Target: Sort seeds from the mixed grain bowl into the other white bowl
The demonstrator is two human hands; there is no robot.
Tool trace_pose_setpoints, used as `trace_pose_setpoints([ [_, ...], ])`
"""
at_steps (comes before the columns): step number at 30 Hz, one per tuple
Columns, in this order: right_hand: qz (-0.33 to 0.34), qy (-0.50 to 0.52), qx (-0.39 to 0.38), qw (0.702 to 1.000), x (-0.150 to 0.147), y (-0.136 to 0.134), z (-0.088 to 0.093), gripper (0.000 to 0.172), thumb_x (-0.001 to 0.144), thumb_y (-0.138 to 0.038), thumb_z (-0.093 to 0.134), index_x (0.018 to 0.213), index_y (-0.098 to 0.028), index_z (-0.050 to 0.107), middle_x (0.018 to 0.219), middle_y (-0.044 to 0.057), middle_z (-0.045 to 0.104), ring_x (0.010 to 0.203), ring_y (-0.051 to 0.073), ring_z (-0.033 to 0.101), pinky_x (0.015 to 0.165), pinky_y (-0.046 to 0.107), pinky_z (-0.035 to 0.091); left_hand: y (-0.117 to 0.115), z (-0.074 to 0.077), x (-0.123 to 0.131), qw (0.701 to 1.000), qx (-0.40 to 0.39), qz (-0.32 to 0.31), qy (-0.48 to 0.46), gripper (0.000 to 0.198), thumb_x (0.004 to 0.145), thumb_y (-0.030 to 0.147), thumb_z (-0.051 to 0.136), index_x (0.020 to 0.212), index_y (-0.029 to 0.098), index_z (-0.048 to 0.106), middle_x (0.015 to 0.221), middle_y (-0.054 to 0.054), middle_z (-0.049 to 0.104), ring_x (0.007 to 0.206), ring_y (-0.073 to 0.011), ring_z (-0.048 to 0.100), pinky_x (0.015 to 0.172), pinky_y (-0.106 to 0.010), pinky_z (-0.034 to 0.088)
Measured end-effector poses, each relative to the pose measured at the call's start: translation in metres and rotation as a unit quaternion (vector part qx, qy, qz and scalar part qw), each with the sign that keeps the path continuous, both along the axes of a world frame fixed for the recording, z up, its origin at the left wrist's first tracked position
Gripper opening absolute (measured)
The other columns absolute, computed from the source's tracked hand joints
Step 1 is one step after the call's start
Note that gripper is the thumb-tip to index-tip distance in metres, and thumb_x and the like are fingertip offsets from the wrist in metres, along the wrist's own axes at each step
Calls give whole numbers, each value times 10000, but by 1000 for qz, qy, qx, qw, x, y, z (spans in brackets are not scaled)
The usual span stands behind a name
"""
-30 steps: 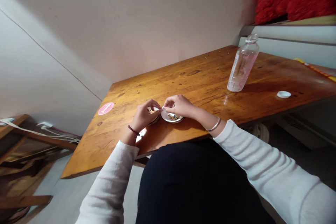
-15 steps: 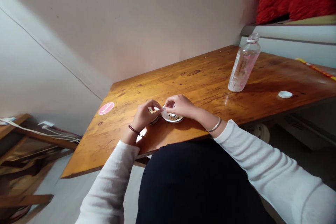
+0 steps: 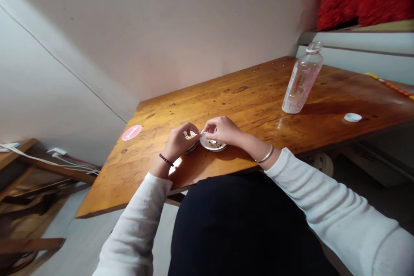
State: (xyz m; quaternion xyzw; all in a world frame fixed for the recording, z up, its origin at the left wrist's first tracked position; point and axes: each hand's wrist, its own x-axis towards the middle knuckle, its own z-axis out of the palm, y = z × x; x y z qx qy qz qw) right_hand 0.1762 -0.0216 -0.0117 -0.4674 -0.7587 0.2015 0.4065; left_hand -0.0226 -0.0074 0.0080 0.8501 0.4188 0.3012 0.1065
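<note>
Far left, white cables (image 3: 48, 161) strung along a wooden rack (image 3: 58, 171), off the tabletop and away from the hands. Next, on the honey-toned wooden table (image 3: 129, 189), a round pink sticker (image 3: 131, 132) printed with a 1, apparently a seat or station marker. Then the left hand (image 3: 179, 142), wrist ringed by a dark beaded bracelet (image 3: 166, 160), fingers curled closed over a small dish of pale grains (image 3: 190, 141), seemingly to steady it; how firmly, impossible to tell. Just beside it, a white saucer of mixed seeds (image 3: 212, 145), both vessels near the table's front edge, close to the body and within reach of both hands. Over the saucer's rim, the right hand (image 3: 223, 130), fingers bent down, thumb and forefinger pinched together at a thin white sliver (image 3: 203, 131), grip unclear. Farther right, well apart, a clear plastic bottle (image 3: 302, 84) and a small white cap (image 3: 352, 117), clear of the hands' working space, with red fabric (image 3: 362, 2) heaped on a shelf beyond.
</note>
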Motion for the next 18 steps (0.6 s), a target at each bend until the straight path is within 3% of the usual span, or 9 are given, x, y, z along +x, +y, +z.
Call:
trace_pose_setpoints([
  [18, -7, -9, 12, 1000, 0, 1, -1, 101, 702, -253, 680, 776, -202, 725, 723, -2, 705, 670, 124, 628, 610, 211, 419, 1, -2, 0, 1000, 9, -6, -3, 204, 751, 393, 690, 779, 195, 653, 746, 3, 665, 636, -107, 541, 559, -206, 420],
])
